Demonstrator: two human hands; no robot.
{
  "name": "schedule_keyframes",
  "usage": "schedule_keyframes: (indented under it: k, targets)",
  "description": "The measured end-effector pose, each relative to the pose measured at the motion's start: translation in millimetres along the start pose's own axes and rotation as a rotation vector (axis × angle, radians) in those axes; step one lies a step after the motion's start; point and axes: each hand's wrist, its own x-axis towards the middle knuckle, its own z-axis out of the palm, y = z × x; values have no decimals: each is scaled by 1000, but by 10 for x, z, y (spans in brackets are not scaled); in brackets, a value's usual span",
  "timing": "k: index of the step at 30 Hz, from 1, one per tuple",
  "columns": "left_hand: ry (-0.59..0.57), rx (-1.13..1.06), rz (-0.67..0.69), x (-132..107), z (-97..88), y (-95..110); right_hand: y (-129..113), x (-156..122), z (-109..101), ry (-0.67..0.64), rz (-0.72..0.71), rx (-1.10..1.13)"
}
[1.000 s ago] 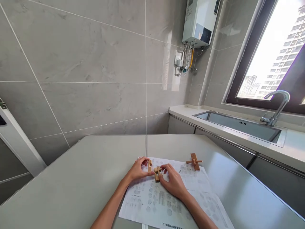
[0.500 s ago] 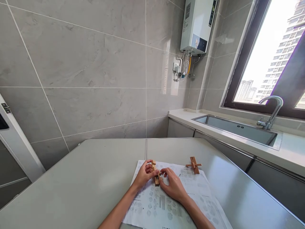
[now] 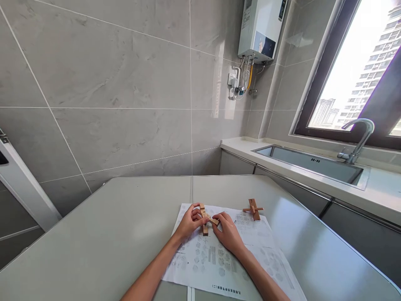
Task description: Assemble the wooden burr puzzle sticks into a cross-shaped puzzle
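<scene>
My left hand (image 3: 189,221) is closed around a notched wooden puzzle piece (image 3: 205,230), which stands lengthwise away from me over the printed sheet. In my right hand (image 3: 229,232), thumb and fingers pinch the end of a second, lighter wooden puzzle piece (image 3: 214,220). That piece slants across the middle of the first one and touches it; how far it sits in the notch is hidden by my left thumb. Beneath both hands lies the printed instruction sheet (image 3: 216,274). A cross-shaped pair of joined wooden pieces (image 3: 253,209) rests at the sheet's far right corner.
The pale table (image 3: 94,246) has a seam down its middle. Past its right edge runs a counter with a sink (image 3: 313,164) and a faucet (image 3: 360,140). A water heater (image 3: 261,31) hangs on the tiled wall behind.
The lighter piece now shows sticking out rightward between my hands, and my right hand has shifted slightly right. The whole view has tilted down a little.
</scene>
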Motion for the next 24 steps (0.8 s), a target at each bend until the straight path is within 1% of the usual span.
schedule_keyframes:
  k: [4,12,20,24]
  targets:
    - [-6,11,-8,1,7,7,16,6,-10,-7,12,-4]
    - [-14,5,9,39,-16,-99,19,14,-38,-30,15,10]
    - [-26,48,0,22,-17,-56,-11,1,-70,-38,36,31]
    - [-20,43,-10,18,-3,-42,0,-7,-60,-4,35,33]
